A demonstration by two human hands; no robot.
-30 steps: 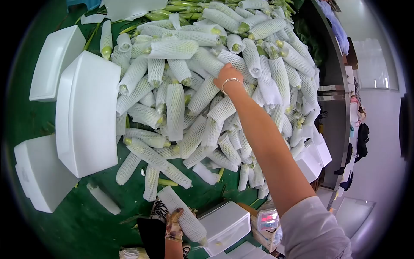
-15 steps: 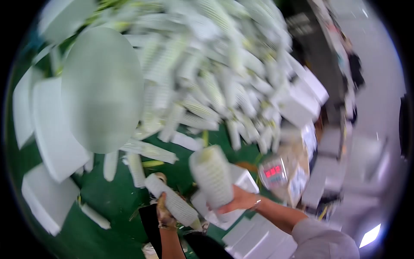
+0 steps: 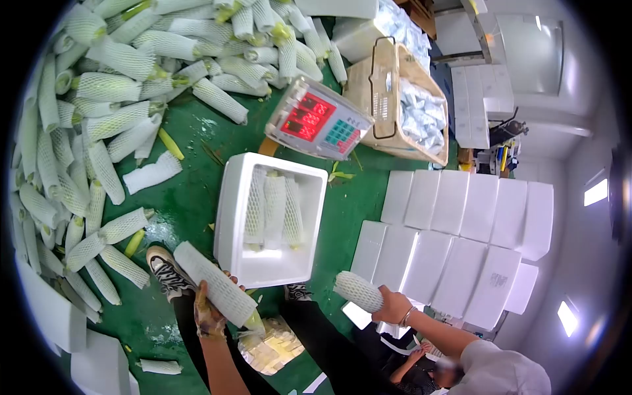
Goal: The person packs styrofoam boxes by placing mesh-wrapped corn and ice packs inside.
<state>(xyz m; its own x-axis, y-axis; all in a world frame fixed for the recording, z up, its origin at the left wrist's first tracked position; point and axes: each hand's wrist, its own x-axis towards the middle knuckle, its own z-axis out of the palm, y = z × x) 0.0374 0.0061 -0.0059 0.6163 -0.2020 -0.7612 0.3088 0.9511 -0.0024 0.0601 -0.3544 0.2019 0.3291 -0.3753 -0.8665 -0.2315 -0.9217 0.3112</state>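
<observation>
My left hand (image 3: 209, 311) grips a long pale-green vegetable (image 3: 217, 283) in a white foam net sleeve, its leafy end towards me. In my right hand (image 3: 394, 307) is the end of another netted vegetable (image 3: 357, 291), held away from the body on the right. Between and beyond my hands stands an open white foam box (image 3: 318, 224) with several netted vegetables (image 3: 275, 209) lying side by side in it. Just past the box is a scale display (image 3: 320, 118) with lit red digits.
A large heap of netted vegetables (image 3: 118, 85) covers the left floor. White foam boxes (image 3: 438, 263) are stacked at right. A beige crate (image 3: 372, 85) holds silvery ice-pack-like pouches (image 3: 421, 118). Another person (image 3: 421, 372) is at lower right. Foam boxes (image 3: 99, 362) stand at lower left.
My view has swung right and come closer to the scale and foam box. My right hand has moved its vegetable out to the right. Both hands keep hold of their netted vegetables.
</observation>
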